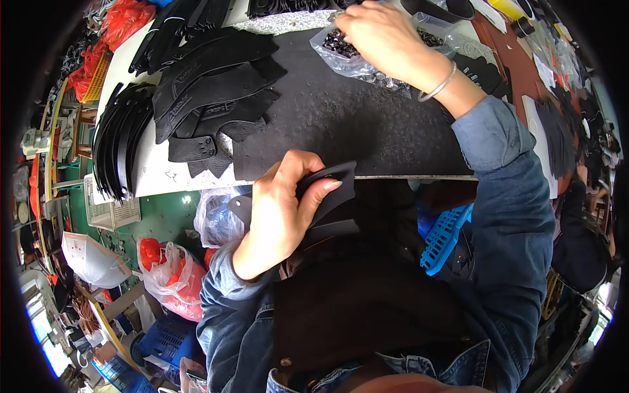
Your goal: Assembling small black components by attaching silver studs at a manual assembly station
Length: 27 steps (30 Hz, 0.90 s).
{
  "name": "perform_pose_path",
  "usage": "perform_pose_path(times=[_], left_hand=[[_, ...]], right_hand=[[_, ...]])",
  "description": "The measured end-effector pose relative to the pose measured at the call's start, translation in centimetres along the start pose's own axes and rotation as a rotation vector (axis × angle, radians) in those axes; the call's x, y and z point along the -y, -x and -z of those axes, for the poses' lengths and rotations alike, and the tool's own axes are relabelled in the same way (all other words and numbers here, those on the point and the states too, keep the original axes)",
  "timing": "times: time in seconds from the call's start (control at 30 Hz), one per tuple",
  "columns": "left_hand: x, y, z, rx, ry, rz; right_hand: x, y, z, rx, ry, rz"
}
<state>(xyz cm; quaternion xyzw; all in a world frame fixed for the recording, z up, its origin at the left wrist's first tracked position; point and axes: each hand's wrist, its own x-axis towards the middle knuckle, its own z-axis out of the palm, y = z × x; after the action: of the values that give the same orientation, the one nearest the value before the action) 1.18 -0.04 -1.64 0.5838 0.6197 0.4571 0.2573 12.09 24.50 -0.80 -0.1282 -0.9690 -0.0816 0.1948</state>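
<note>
My left hand (pixel 278 209) is closed on a black leather piece (pixel 344 178), thumb on one face and fingers on the other, just off the front edge of the table. One end of the piece, with a small hole or stud, sticks out left of the wrist. My right hand (pixel 386 42) is at a clear plastic bag (pixel 325 56) of small dark metal fasteners (pixel 337 43) at the far side. Its fingers are bent down and drawn together at the bag; whatever they pinch, if anything, is hidden. A metal bangle (pixel 440 85) circles the right wrist.
A black mat (pixel 386 141) covers the table's middle. Shaped black leather pieces (pixel 216 92) lie overlapped at its left, beside a bundle of black straps (pixel 118 144). Below the table edge are a blue plastic basket (pixel 442 239), a white crate (pixel 113 209) and a bag of red material (pixel 173 278).
</note>
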Motion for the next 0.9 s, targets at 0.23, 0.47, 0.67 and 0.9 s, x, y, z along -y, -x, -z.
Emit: perform_pose_path(times=[0.23, 0.47, 0.67, 0.9], left_hand=[[-0.9, -0.9, 0.7, -0.120, -0.087, -0.275], [-1.3, -0.1, 0.5, -0.168, -0.073, -0.518], [-1.4, 0.4, 0.6, -0.156, -0.101, -0.549], [-1.7, 0.4, 0.7, -0.145, -0.019, -0.487]], right_hand=[[7.8, 2.8, 6.0, 0.083, -0.825, -0.050], [10.3, 4.9, 7.5, 0.342, -1.303, -0.229], [11.4, 5.6, 8.1, 0.236, -1.183, -0.267], [12.2, 5.8, 8.5, 0.029, -1.019, -0.202]])
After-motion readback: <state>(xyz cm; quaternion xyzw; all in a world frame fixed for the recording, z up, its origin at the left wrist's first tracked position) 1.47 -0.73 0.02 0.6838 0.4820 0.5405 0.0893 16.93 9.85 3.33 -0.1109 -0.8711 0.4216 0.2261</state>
